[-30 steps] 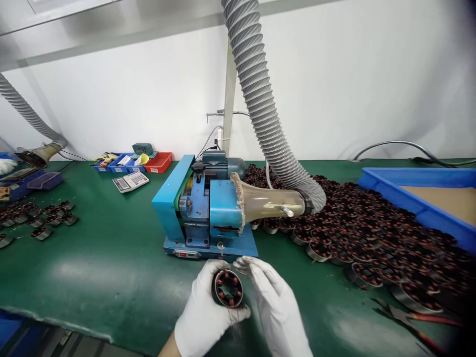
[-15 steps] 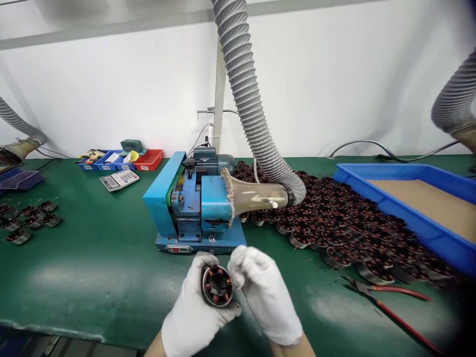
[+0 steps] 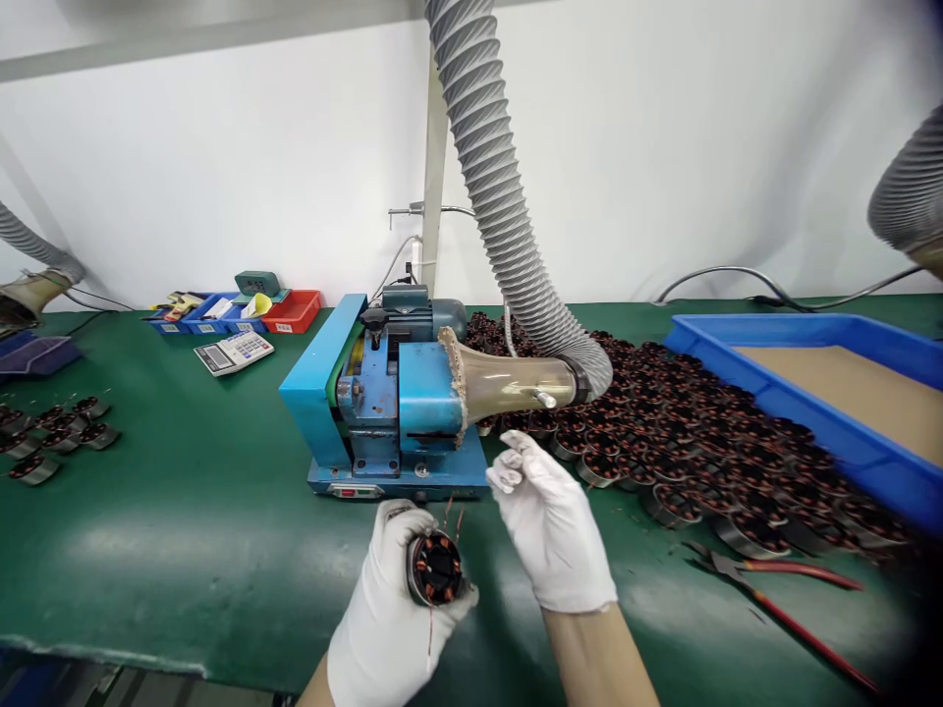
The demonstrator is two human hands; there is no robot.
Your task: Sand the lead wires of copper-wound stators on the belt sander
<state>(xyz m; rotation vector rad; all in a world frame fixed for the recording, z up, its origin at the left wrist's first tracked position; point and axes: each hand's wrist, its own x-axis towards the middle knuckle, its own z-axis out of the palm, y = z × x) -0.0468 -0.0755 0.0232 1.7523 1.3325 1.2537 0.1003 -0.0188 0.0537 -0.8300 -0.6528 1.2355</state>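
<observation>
My left hand (image 3: 402, 599), in a white glove, is closed around a motor stator (image 3: 436, 570). It has a metal outer ring, a black core and copper windings. Thin copper wire ends (image 3: 458, 525) stick up from its top edge, and one hangs below it. To its right and a little higher, my gloved right hand (image 3: 549, 520) is in the air, fingers loosely bent and apart, with nothing visible in them. Right in front of both hands stands a blue belt-driven machine (image 3: 431, 398) with a clear funnel (image 3: 508, 385) on its side.
Many stators (image 3: 663, 432) crowd the bench behind and right of the machine, beside a blue tray (image 3: 810, 393). Red-handled cutting pliers (image 3: 781, 589) lie at the right. More stators (image 3: 59, 432) sit far left. A calculator (image 3: 234, 353) and small bins (image 3: 291, 312) are at the back.
My right hand has moved up and right, away from the stator, and its fingers have loosened. The stator has turned in my left hand, and its wire ends now show.
</observation>
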